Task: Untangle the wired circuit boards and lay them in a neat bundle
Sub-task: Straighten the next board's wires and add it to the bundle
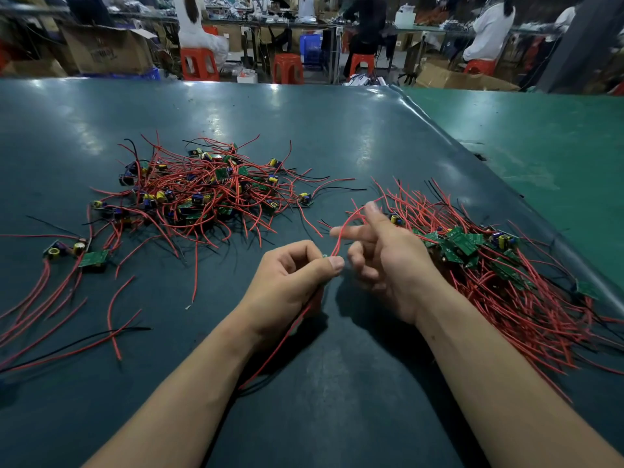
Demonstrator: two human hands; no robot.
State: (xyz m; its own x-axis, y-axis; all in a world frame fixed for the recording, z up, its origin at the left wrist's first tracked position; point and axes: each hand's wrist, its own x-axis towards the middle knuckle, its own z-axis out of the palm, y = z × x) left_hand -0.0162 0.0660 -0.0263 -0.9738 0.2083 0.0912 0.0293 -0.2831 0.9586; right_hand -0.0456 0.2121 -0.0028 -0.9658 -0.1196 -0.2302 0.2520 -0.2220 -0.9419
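The left hand (297,278) has its fingers curled and pinches a small circuit board (325,256), mostly hidden between thumb and fingers, over the middle of the green work mat (337,136), near the front edge. One red wire (339,236) rises from the pinch toward the right hand (381,255), whose forefinger and thumb are spread and loosely hook this wire; I cannot tell if they really grip it. Other leads hang down toward the front edge. The neat bundle (499,271) lies just beside the right hand, toward the right edge, its long axis going from far-left to near-right, so the right hand is nearer for laying the board. The tangled pile (202,194) waits at far left.
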